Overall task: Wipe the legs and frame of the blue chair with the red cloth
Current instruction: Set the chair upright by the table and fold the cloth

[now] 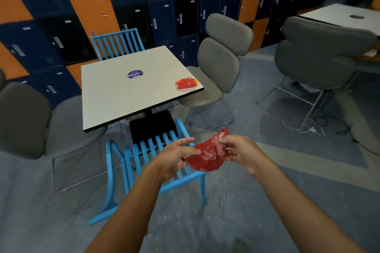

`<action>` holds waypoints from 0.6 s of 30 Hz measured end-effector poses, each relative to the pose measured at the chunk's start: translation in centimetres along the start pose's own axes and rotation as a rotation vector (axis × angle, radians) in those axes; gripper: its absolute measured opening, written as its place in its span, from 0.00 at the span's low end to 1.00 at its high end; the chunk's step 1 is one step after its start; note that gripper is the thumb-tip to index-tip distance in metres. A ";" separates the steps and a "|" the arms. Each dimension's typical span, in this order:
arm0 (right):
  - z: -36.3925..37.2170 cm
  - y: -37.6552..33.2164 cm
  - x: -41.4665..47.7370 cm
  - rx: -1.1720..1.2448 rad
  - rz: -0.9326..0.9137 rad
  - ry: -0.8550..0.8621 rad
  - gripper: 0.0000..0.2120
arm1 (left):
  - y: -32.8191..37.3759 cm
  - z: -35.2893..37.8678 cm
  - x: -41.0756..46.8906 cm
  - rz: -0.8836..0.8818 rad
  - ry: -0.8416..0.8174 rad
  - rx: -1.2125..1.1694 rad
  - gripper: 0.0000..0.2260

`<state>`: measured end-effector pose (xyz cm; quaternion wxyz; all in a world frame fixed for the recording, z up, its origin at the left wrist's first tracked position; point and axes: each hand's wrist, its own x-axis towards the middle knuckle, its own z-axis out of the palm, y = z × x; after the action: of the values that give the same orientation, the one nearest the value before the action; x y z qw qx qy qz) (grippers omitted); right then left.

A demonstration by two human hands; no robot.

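Red cloth (207,157) in 2 hands' (174,157) (241,150) pinch, arms fwd.

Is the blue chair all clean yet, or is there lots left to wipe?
Barely started. Done: the red cloth is picked up. In hand: the left hand and right hand pinch it above the near blue chair, apparently not touching it. Left: wiping the legs and frame; I can't tell any of it is wiped.

You are facing open floor (226,222) right of the blue chair (110,174); the bench's (123,98) near edge is closing its far side, a grey chair (24,119) crowding its left.
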<state>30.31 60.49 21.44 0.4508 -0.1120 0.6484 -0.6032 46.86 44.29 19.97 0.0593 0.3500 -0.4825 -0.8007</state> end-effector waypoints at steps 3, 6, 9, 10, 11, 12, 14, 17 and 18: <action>-2.0 -1.6 4.3 0.050 0.037 -0.037 0.05 | 1.7 0.8 3.9 0.035 0.023 0.033 0.25; -4.3 -4.0 9.4 0.034 0.064 -0.088 0.12 | 3.4 2.1 8.5 0.058 0.062 -0.004 0.23; -7.0 -6.5 14.6 -0.002 0.087 -0.141 0.17 | 5.0 3.8 13.2 0.075 0.131 -0.036 0.22; -8.0 -7.6 16.4 -0.032 0.101 -0.160 0.18 | 5.6 4.6 14.9 0.075 0.163 -0.041 0.22; -9.0 -8.5 17.9 -0.071 0.114 -0.169 0.18 | 6.3 5.4 16.2 0.075 0.187 -0.040 0.23; -9.7 -9.4 19.1 -0.104 0.125 -0.177 0.18 | 7.0 6.1 17.3 0.078 0.207 -0.033 0.24; -11.1 -11.4 21.8 -0.187 0.141 -0.206 0.17 | 8.4 7.3 19.6 0.097 0.243 -0.006 0.26; -12.5 -14.0 25.6 -0.365 0.167 -0.248 0.19 | 9.8 8.8 22.8 0.109 0.297 -0.014 0.22; -12.6 -14.4 26.6 -0.412 0.166 -0.255 0.19 | 10.2 9.1 23.6 0.107 0.311 -0.030 0.21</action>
<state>0.41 47.16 20.51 0.5448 -0.2231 0.7025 -0.4000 21.15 35.36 19.05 0.1814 0.4426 -0.4733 -0.7397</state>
